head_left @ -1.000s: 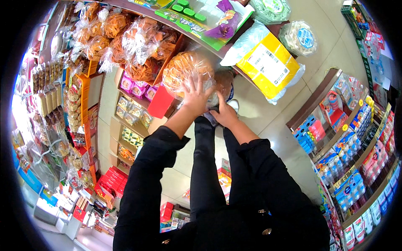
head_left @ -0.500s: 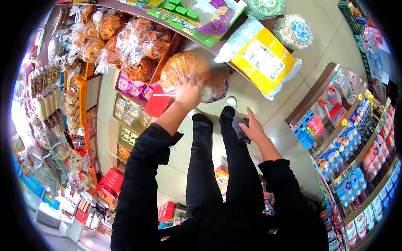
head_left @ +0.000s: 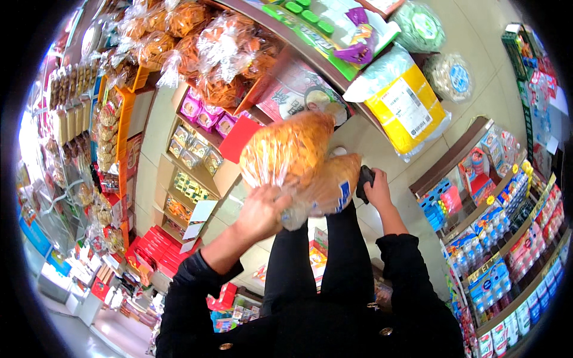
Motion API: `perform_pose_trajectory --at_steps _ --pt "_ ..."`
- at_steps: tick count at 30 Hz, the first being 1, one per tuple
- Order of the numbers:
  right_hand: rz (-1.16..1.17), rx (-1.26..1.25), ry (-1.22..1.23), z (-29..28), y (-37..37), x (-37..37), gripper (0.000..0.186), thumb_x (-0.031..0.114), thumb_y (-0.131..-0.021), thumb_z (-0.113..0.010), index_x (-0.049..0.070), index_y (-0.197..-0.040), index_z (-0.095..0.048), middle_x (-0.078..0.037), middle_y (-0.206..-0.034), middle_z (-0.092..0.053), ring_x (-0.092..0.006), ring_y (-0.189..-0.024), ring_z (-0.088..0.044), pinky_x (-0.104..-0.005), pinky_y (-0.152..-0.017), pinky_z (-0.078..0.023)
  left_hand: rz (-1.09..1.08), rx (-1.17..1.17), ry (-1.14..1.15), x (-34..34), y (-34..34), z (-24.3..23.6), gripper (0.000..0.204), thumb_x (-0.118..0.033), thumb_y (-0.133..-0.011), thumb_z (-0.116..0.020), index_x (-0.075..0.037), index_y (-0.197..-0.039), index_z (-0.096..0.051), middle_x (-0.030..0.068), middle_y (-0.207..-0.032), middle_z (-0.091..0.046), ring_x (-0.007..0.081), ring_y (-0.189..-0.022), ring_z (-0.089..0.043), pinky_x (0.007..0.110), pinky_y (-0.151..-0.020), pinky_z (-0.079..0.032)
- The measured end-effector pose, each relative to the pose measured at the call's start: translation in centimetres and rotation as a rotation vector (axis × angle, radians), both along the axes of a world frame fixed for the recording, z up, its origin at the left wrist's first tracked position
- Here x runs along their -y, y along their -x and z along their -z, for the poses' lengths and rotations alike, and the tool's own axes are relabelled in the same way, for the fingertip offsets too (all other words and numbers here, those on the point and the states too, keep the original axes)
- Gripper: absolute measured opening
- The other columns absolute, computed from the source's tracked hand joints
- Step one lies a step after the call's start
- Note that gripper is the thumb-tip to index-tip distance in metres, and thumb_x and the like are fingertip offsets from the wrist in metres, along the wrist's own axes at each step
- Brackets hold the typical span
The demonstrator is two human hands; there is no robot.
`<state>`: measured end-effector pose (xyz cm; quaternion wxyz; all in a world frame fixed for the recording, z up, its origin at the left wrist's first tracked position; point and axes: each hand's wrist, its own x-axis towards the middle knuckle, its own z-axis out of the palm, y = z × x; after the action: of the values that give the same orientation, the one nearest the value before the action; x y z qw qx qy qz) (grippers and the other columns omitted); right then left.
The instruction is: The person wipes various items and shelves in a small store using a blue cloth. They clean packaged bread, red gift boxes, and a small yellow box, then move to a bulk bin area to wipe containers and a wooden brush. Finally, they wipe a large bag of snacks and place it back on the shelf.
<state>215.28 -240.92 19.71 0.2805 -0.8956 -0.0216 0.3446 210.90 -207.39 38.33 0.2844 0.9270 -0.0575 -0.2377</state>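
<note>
Left hand: raised at chest height on a black-sleeved forearm, fingers closed around the gathered neck of two clear bags.
Clear snack bags: two, held up in front of the person, between the shelves and the legs; the upper one filled with orange-brown fried snacks, the lower one with paler pieces and a blue label.
Right hand: lower, out to the right, fingers curled around a small dark object; its kind cannot be told.
Shelf: similar clear bags of orange snacks stacked on top; small pink packets in the compartment below.
Yellow sack: lying on the floor, right of the shelves.
</note>
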Motion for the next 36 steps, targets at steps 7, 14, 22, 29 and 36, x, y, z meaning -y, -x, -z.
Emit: perform_pose_trajectory --at_steps 7,14,22,29,36 --pt "-0.481 -0.041 0.151 2.2 -6.1 -6.6 0.040 0.001 -0.074 -0.052 0.003 -0.114 -0.048 -0.023 -0.111 -0.047 -0.0413 -0.108 -0.046 -0.0446 -0.093 -0.041 -0.183 -0.098 0.076 -1.4 5.4 -1.5 0.034 -0.005 -0.054 -0.063 -0.012 -0.088 -0.060 0.0107 -0.082 -0.055 0.0318 -0.084 -0.056 0.041 -0.073 -0.046" --pt "-0.612 0.283 -0.070 4.4 -10.4 -14.8 0.037 -0.003 -0.074 -0.048 0.006 -0.110 -0.052 -0.017 -0.111 -0.049 -0.0372 -0.110 -0.045 -0.0425 -0.095 -0.037 -0.366 -0.156 0.078 -4.8 11.5 -2.5 0.032 -0.004 -0.053 -0.064 -0.010 -0.084 -0.060 0.0116 -0.080 -0.055 0.0333 -0.081 -0.056 0.041 -0.074 -0.047" --pt "-0.727 0.752 -0.116 12.3 -20.0 -29.8 0.034 0.013 -0.084 -0.049 0.010 -0.117 -0.049 -0.013 -0.124 -0.050 -0.0332 -0.124 -0.036 -0.0429 -0.104 -0.029 -0.535 -0.218 -0.015 -8.4 16.5 0.3 0.028 -0.002 -0.053 -0.069 -0.008 -0.078 -0.060 0.0122 -0.075 -0.054 0.0329 -0.077 -0.056 0.041 -0.071 -0.046" --pt "-0.836 0.568 0.162 22.9 -20.4 -31.4 0.042 0.020 -0.089 -0.045 0.010 -0.130 -0.043 -0.019 -0.142 -0.032 -0.0385 -0.133 -0.024 -0.0463 -0.110 -0.021 -0.652 -0.360 -0.030 -10.6 16.7 4.2 0.032 0.004 -0.052 -0.065 -0.005 -0.082 -0.058 0.0149 -0.079 -0.056 0.0355 -0.078 -0.053 0.042 -0.070 -0.044" --pt "-0.760 0.675 0.069 25.6 -17.8 -26.2 0.036 0.014 -0.086 -0.042 0.007 -0.121 -0.048 -0.019 -0.140 -0.033 -0.0384 -0.133 -0.025 -0.0469 -0.108 -0.026 -0.609 -0.374 -0.042 -10.7 15.7 5.9 0.032 0.003 -0.054 -0.065 -0.006 -0.085 -0.059 0.0157 -0.078 -0.056 0.0356 -0.079 -0.054 0.043 -0.072 -0.044"
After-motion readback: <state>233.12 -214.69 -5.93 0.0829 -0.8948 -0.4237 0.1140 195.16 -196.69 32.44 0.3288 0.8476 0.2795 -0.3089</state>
